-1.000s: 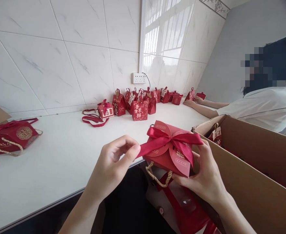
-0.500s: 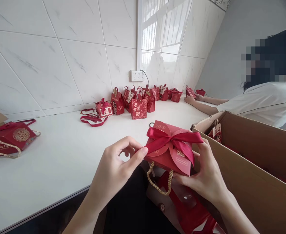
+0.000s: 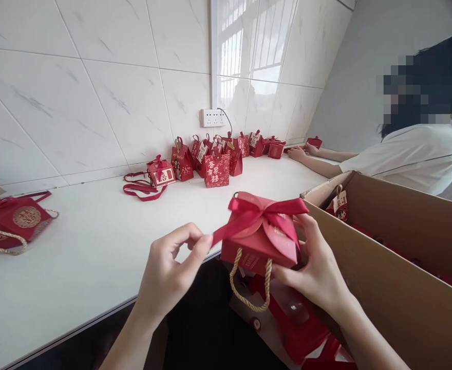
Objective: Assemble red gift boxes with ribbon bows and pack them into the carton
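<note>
A red gift box [image 3: 262, 231] with overlapping rounded flaps is tilted in front of me, a twisted gold rope handle [image 3: 249, 303] hanging from its near side. A red satin ribbon [image 3: 266, 211] is tied in a bow over its top. My right hand [image 3: 318, 262] grips the box by its right side, thumb at the lower corner. Between thumb and index finger, my left hand [image 3: 183, 262] pinches one ribbon end, pulled out to the left. Below the box lie more red and clear packages.
Several small red boxes [image 3: 217, 169] stand along the tiled wall. A larger red box [image 3: 14, 223] is at the left. An open cardboard carton [image 3: 388, 257] sits at the right; beyond it, a person's hands [image 3: 297, 154] rest on the white table [image 3: 75, 257].
My left hand has moved left and slightly down, drawing the ribbon end out from the box. The box has tipped so more of its near side shows. The person's hands lowered a red box.
</note>
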### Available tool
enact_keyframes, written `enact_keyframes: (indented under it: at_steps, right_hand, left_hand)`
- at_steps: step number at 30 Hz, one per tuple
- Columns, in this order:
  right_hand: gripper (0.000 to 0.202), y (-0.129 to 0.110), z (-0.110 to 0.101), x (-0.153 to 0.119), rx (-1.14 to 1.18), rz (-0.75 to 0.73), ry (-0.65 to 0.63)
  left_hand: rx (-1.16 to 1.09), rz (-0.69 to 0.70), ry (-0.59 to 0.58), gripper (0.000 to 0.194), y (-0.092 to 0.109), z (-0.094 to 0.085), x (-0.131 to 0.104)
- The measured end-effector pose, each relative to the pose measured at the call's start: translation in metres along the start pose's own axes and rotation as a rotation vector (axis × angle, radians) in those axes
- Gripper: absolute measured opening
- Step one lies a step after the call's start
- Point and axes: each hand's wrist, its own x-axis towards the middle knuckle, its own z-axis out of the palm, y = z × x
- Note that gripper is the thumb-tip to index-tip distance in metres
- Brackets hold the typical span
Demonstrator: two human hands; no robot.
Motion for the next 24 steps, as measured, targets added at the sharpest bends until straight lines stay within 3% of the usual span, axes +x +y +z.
enact_keyframes:
  at_steps: [5,9,11,15,20,24]
  right_hand:
    - [0.062,0.014,-0.005,0.012,0.528,0.408,0.048]
    - [0.06,0.013,-0.014,0.02,0.986,0.686,-0.02]
    - [0.056,0.011,-0.018,0.021,1.162,0.776,-0.088]
    - [0.051,0.011,-0.023,0.02,1.325,0.783,-0.2]
    - [0.053,0.009,-0.022,0.02,1.299,0.773,-0.221]
    - [0.061,0.003,-0.027,0.007,1.084,0.72,-0.048]
  left_hand:
    - [-0.114,-0.114,0.028,0.03,-0.027,0.006,0.008]
    - [0.139,-0.243,0.002,0.028,-0.063,0.022,0.024]
    - [0.288,-0.21,-0.011,0.027,-0.087,0.032,0.031]
    - [0.498,-0.08,-0.079,0.03,-0.128,0.046,0.039]
    - [0.638,-0.06,-0.123,0.042,-0.148,0.046,0.038]
    - [0.708,0.079,-0.112,0.045,-0.158,0.043,0.033]
